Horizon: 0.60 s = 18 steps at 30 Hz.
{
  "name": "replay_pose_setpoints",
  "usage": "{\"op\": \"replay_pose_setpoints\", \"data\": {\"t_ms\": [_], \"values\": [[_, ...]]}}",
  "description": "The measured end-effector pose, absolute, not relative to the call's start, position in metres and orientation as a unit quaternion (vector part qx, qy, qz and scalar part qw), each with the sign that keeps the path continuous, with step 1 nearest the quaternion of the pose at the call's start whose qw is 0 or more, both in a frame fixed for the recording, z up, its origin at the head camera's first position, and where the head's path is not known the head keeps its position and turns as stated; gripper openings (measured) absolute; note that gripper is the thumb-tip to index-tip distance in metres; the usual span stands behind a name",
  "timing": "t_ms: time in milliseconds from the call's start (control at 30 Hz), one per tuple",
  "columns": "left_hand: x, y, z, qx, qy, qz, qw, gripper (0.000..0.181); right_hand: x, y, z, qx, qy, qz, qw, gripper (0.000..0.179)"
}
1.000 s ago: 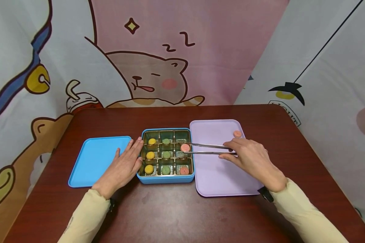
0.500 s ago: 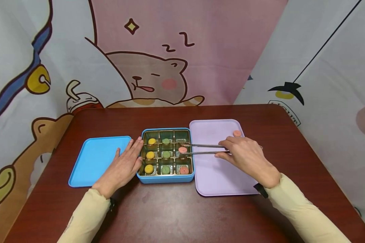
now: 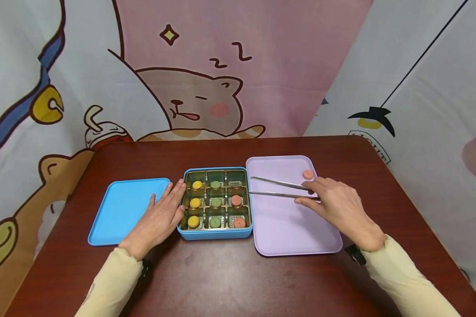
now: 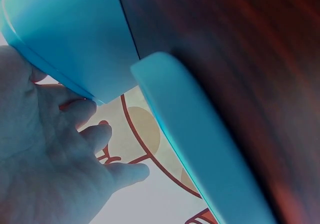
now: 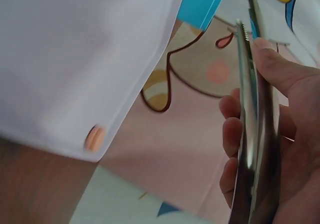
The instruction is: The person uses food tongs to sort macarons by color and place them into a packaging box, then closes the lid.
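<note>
My right hand (image 3: 337,209) holds metal tongs (image 5: 257,114) over the lilac tray, their two tips apart with nothing between them. A blue box (image 3: 216,235) with a gold compartment insert stands left of the tray. Yellow macarons (image 3: 195,203) fill its left column and green macarons (image 3: 216,202) the middle one. In the right column, pink macarons (image 3: 236,200) lie in the middle and front compartments; the back one holds nothing. My left hand (image 3: 158,215) rests against the box's left side, fingers straight. One pink macaron (image 3: 308,175) lies at the tray's far right corner.
The lilac tray (image 3: 293,237) lies right against the box. A flat blue lid (image 3: 120,215) sits to the left, partly behind my left hand. Brown table (image 3: 222,277) surrounds them, and a cartoon-print cloth (image 3: 281,66) hangs behind its far edge.
The tongs have let go of a pink macaron in the right column's middle compartment. They have drawn back right over the tray, their tips wider apart. My left hand has stayed by the box.
</note>
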<state>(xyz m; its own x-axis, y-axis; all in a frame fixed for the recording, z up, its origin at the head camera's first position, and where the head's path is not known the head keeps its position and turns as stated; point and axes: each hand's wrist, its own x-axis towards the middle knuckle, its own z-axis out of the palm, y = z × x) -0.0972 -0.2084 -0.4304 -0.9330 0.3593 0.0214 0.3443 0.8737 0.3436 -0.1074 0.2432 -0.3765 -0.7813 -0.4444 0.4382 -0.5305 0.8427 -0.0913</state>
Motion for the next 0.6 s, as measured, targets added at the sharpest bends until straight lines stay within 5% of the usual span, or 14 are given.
{"op": "replay_pose_setpoints", "data": {"t_ms": [600], "values": [[-0.096,-0.208,-0.430,0.181,0.966,0.180,0.030,0.062,-0.093,0.315,-0.388,0.127,-0.967,0.112,0.189,0.047]]}}
